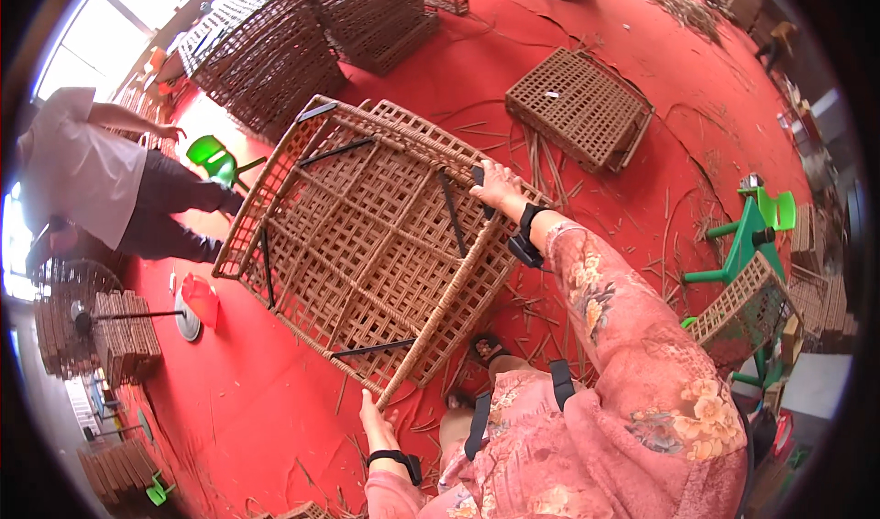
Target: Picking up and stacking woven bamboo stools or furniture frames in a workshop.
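A large brown woven wicker basket (367, 244) with black corner braces is tilted up in front of me. It has an open lattice rim and ribs crossing its woven base. My right hand (500, 189) grips its far right corner, fingers wrapped over a dark piece at the edge. Down at the near corner, my left hand (374, 425) holds the frame, its fingers partly hidden by the palm and the edge. Another lattice edge shows behind the basket's far and right sides; whether it is a second basket I cannot tell.
Another wicker basket (577, 106) lies on the red floor covering (247, 372), among loose cane strips. Tall basket stacks (261, 56) stand far left. Left, a person (101, 171) is near a green chair (213, 158) and a fan (82, 317). Right is a green stool (747, 244).
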`<state>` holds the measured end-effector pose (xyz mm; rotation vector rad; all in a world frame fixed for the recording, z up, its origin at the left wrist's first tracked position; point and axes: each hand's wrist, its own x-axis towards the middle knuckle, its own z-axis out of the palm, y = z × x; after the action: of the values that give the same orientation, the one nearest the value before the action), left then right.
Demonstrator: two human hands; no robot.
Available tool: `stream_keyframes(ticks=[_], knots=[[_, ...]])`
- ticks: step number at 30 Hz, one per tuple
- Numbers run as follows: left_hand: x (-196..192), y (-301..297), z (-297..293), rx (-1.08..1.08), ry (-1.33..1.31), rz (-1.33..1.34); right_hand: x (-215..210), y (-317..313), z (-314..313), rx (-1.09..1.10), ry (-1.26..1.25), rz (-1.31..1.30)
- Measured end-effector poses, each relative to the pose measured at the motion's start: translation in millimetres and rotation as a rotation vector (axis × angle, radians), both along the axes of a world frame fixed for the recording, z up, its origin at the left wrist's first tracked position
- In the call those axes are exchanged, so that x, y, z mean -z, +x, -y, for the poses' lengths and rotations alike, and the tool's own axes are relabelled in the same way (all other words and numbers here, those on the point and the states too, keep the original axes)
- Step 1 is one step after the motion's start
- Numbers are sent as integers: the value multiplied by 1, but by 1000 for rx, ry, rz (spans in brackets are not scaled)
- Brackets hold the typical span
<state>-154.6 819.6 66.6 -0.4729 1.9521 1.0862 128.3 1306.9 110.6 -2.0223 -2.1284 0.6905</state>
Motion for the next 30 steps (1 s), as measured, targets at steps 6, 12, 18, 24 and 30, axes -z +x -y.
stream_keyframes(ticks=[6, 12, 18, 24, 30], knots=[[14, -23, 24, 72, 364, 103, -5, 7, 3, 43, -85, -131], [-15, -42, -1, 52, 402, 73, -4, 22, 28, 178, -1, -143], [58, -97, 11, 114, 440, 162, 24, 48, 45, 101, 123, -274], [83, -103, 3, 84, 267, 246, 42, 83, 112, 228, 315, -398], [57, -99, 26, 206, 282, 145, 54, 128, 228, 195, 3, -338]])
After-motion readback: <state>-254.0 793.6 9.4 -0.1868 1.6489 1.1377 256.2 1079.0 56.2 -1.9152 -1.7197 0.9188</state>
